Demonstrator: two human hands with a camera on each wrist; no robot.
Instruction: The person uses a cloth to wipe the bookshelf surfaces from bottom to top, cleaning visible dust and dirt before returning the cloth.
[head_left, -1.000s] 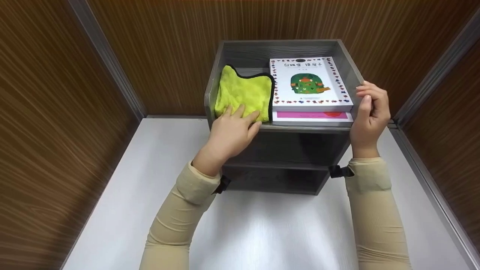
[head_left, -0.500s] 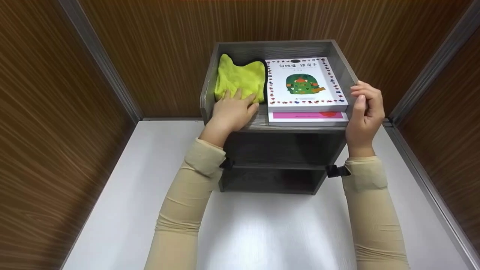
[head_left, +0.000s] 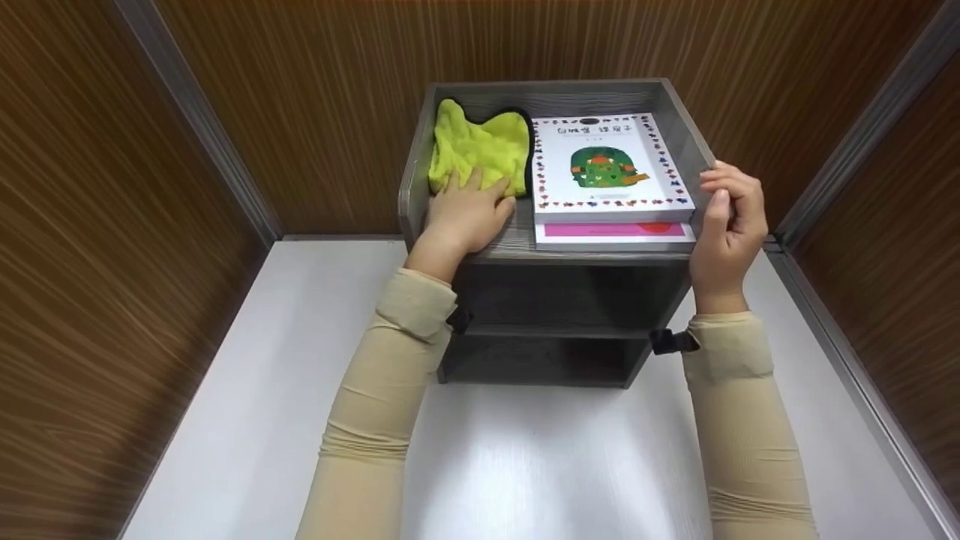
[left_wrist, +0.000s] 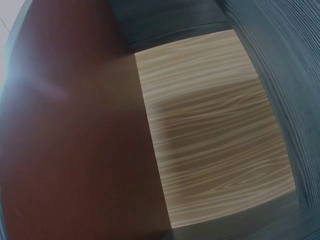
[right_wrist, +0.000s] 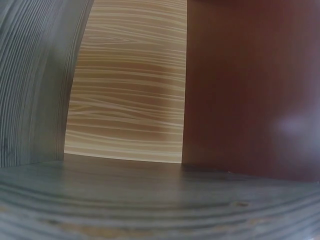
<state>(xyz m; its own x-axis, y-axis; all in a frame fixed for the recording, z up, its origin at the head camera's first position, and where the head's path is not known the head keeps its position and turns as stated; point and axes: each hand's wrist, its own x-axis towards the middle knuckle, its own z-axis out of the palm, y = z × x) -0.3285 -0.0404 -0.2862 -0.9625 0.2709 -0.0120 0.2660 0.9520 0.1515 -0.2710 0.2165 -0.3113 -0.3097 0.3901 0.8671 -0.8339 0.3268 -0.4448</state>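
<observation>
In the head view, my left hand lies with fingers spread on the near edge of a folded yellow-green cloth with black trim. The cloth sits in the left part of the top tray of a grey wood-grain shelf unit. My right hand grips the top edge of the unit's right side panel, fingers curled over it. Beside the cloth lies a white picture book with a green figure on its cover, stacked on a pink-and-white book. Neither hand shows in the wrist views.
Two lower compartments face me, and the unit stands on a white table. Brown wood-grain walls enclose the back and sides. The wrist views show grey boards, a light wood-grain panel and a reddish-brown panel.
My left hand has pushed the cloth away from the tray's front edge toward the back, baring a strip of tray floor. My right hand keeps its grip on the side panel.
</observation>
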